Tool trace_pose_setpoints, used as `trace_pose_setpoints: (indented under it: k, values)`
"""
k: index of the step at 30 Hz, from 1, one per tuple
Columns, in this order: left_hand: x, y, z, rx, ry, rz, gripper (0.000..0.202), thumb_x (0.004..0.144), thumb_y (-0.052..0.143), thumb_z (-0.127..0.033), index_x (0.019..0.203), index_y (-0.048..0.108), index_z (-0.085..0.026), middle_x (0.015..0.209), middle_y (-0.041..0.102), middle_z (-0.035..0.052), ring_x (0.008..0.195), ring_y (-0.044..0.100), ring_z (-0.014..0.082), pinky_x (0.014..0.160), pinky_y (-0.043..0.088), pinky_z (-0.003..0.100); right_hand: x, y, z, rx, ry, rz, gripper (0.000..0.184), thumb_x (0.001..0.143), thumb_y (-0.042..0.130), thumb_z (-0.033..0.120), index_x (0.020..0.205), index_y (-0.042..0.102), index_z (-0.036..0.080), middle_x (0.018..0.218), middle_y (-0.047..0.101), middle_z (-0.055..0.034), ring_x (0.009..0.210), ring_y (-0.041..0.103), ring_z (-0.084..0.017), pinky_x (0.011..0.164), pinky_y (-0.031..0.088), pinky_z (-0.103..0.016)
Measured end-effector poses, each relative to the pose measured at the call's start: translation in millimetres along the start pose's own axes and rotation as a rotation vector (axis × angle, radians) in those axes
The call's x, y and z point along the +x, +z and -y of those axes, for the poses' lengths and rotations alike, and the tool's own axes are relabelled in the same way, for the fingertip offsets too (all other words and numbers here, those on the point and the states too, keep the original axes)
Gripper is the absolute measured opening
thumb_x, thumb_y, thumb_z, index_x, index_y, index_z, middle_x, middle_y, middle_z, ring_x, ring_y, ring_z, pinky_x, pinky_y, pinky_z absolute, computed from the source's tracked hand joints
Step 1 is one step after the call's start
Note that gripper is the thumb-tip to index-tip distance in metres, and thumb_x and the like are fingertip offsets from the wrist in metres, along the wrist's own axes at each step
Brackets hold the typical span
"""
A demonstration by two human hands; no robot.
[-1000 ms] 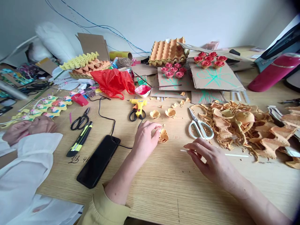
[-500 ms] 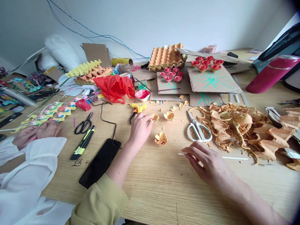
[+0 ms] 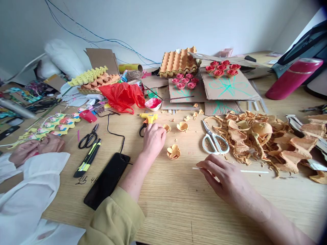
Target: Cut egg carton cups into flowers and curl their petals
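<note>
My left hand (image 3: 154, 139) is curled beside a yellow hot glue gun (image 3: 148, 117), its fingertips close to a small egg-carton flower cup (image 3: 167, 128). What its fingers hold, if anything, is hidden. Between the thumb and fingers of my right hand (image 3: 217, 172) is the end of a thin whitish glue stick (image 3: 196, 167). A white length showing beyond that hand may be the same stick. Two more carton flowers stand between the hands: a cup (image 3: 182, 127) and one with spread petals (image 3: 174, 151). White-handled scissors (image 3: 214, 139) lie beyond my right hand.
Torn carton scraps (image 3: 255, 136) cover the right side, near a pink bottle (image 3: 292, 80). Red carton flowers (image 3: 221, 69) sit on cardboard at the back. At left are a phone (image 3: 107, 180), a cutter knife (image 3: 88, 158), black scissors (image 3: 89, 137) and another person's hands (image 3: 38, 146).
My left hand has shifted slightly, its fingers drawn in closer together. The right hand keeps its pinch on the stick. The whole view has moved a little.
</note>
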State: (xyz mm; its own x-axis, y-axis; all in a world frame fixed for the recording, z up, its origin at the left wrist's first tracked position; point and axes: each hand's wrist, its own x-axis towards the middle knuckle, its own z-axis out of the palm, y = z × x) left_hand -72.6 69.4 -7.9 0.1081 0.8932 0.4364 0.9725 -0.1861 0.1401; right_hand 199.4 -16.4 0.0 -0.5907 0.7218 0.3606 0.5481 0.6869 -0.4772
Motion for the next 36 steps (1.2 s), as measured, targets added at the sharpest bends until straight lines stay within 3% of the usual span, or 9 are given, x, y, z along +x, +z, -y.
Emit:
trace_pose_setpoints:
  k: [5, 9, 12, 14, 17, 22, 27, 30, 36]
  values:
    - [0, -0.6, 0, -0.051, -0.008, -0.025, 0.012, 0.089, 0.063, -0.025, 0.093, 0.074, -0.022, 0.116, 0.068, 0.0095, 0.110, 0.056, 0.0320, 0.090, 0.045, 0.045, 0, 0, 1, -0.019, 0.004, 0.012, 0.019, 0.103, 0.043, 0.018, 0.102, 0.063, 0.019, 0.089, 0.063, -0.0063, 0.074, 0.064, -0.016, 0.070, 0.052, -0.030]
    - [-5, -19.9, -11, -0.192, -0.001, -0.120, 0.011, 0.089, 0.064, -0.026, 0.096, 0.070, -0.021, 0.113, 0.066, 0.0099, 0.110, 0.059, 0.0278, 0.099, 0.045, 0.042, 0, -1, 1, -0.016, 0.007, 0.009, 0.019, 0.103, 0.044, 0.018, 0.103, 0.063, 0.019, 0.089, 0.063, -0.0060, 0.073, 0.063, -0.016, 0.069, 0.052, -0.029]
    - [-18, -37.6, -27, -0.387, 0.129, 0.065, 0.016, 0.089, 0.066, -0.031, 0.102, 0.067, -0.022, 0.107, 0.068, 0.0067, 0.105, 0.063, 0.0243, 0.096, 0.049, 0.038, 0, -1, 0, -0.005, 0.008, 0.013, 0.019, 0.103, 0.044, 0.018, 0.104, 0.063, 0.019, 0.089, 0.062, -0.0059, 0.073, 0.063, -0.016, 0.069, 0.051, -0.029]
    - [-30, -42.7, -36, -0.396, 0.196, 0.208, 0.040, 0.079, 0.077, -0.037, 0.115, 0.065, -0.023, 0.118, 0.067, 0.0083, 0.112, 0.062, 0.0282, 0.099, 0.049, 0.042, 0, 0, 0, -0.003, 0.016, 0.020, 0.020, 0.103, 0.043, 0.019, 0.103, 0.063, 0.018, 0.088, 0.062, -0.0061, 0.074, 0.063, -0.016, 0.069, 0.051, -0.029]
    - [-46, -38.2, -42, -0.343, 0.163, 0.298, 0.057, 0.074, 0.082, -0.028, 0.127, 0.059, -0.024, 0.130, 0.062, 0.0108, 0.119, 0.059, 0.0321, 0.102, 0.048, 0.048, -1, 1, 0, 0.008, 0.022, 0.022, 0.020, 0.103, 0.044, 0.019, 0.103, 0.064, 0.018, 0.088, 0.062, -0.0065, 0.075, 0.063, -0.016, 0.070, 0.051, -0.030]
    - [-52, -26.4, -30, -0.381, 0.100, 0.338, 0.047, 0.083, 0.066, -0.007, 0.126, 0.057, -0.024, 0.118, 0.063, 0.0082, 0.109, 0.063, 0.0246, 0.097, 0.052, 0.041, 0, 0, -1, 0.014, 0.009, 0.003, 0.019, 0.102, 0.045, 0.017, 0.102, 0.064, 0.017, 0.088, 0.062, -0.0062, 0.073, 0.062, -0.016, 0.069, 0.050, -0.029]
    - [-46, -26.7, -3, -0.312, -0.005, 0.215, 0.043, 0.084, 0.066, -0.010, 0.124, 0.057, -0.022, 0.115, 0.062, 0.0080, 0.108, 0.064, 0.0249, 0.097, 0.053, 0.041, 0, -1, 0, -0.002, 0.007, 0.003, 0.018, 0.101, 0.046, 0.015, 0.102, 0.064, 0.018, 0.086, 0.062, -0.0058, 0.073, 0.063, -0.016, 0.068, 0.049, -0.029]
    - [-45, -28.2, 8, -0.221, -0.049, 0.205, 0.040, 0.084, 0.067, -0.013, 0.123, 0.059, -0.021, 0.115, 0.062, 0.0091, 0.106, 0.064, 0.0262, 0.097, 0.052, 0.042, -1, 0, 0, -0.002, -0.001, -0.001, 0.019, 0.101, 0.046, 0.015, 0.102, 0.064, 0.018, 0.086, 0.062, -0.0058, 0.073, 0.063, -0.016, 0.068, 0.049, -0.028]
    - [-38, -37.1, 5, -0.122, 0.012, 0.176, 0.046, 0.083, 0.072, -0.026, 0.126, 0.058, -0.021, 0.116, 0.063, 0.0099, 0.111, 0.060, 0.0294, 0.099, 0.049, 0.044, 1, 0, 1, -0.005, 0.011, 0.003, 0.019, 0.102, 0.045, 0.017, 0.101, 0.063, 0.018, 0.087, 0.062, -0.0058, 0.072, 0.062, -0.016, 0.067, 0.049, -0.029]
